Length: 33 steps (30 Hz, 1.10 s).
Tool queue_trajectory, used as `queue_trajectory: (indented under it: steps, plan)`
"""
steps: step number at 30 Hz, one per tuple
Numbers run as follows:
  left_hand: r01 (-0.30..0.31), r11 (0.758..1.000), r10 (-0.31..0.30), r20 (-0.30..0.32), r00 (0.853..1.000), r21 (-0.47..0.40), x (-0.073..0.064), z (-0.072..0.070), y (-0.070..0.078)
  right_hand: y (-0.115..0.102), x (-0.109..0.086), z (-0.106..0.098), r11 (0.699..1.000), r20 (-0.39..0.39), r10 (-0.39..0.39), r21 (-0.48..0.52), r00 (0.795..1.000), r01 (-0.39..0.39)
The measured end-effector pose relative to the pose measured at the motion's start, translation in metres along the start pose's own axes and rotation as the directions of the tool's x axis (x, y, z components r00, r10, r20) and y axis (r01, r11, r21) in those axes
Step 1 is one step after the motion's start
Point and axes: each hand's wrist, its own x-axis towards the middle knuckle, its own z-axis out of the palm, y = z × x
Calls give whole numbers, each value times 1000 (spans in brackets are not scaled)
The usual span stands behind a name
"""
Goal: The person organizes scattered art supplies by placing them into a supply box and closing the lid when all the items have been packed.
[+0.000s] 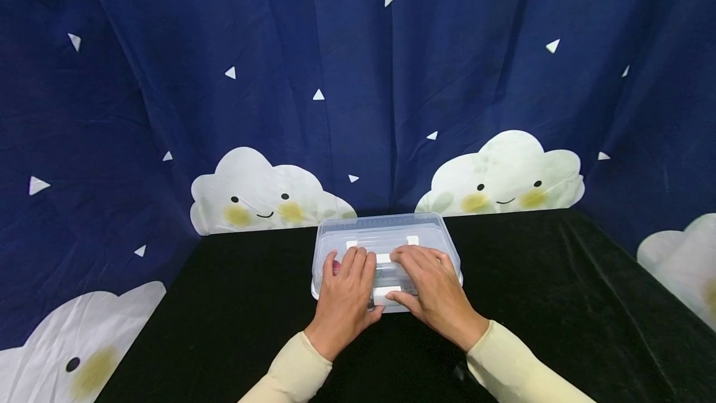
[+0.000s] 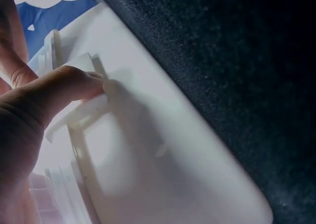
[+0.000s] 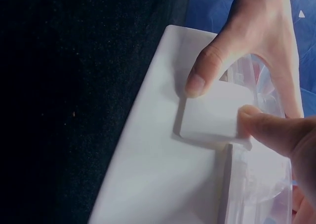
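Note:
A translucent plastic storage box (image 1: 442, 235) with a lid sits on the black surface. On its front is a wide white latch (image 3: 212, 112). My left hand (image 1: 344, 297) lays its fingers over the left part of the lid, with its thumb at one side of the latch. My right hand (image 1: 436, 291) bends its fingers over the right part, and its thumb touches the latch's other side. Both hands grip the box's front edge between fingers and thumb. Something reddish (image 1: 336, 267) shows through the plastic beside the left fingers; most of the contents are hidden.
Black cloth (image 1: 240, 310) covers the table around the box. Behind it hangs a blue curtain (image 1: 358, 129) with white triangles and smiling clouds, its lower edge close to the back of the box. Pale sleeves (image 1: 520, 365) cover both forearms.

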Motion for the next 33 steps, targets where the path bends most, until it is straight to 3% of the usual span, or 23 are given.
queue_trajectory:
  steps: [18, 33]
  plan:
    - [-9, 1000, 9, -4, 1000, 21, -2, -3, -2, 2, 1, 0, 1000, 39, 2, 7, 999, -2]
    - [-9, 998, 11, 29, 1000, -57, 1, -9, -6, 6, 0, -2, 997, 46, -53, -53, 998, 56]
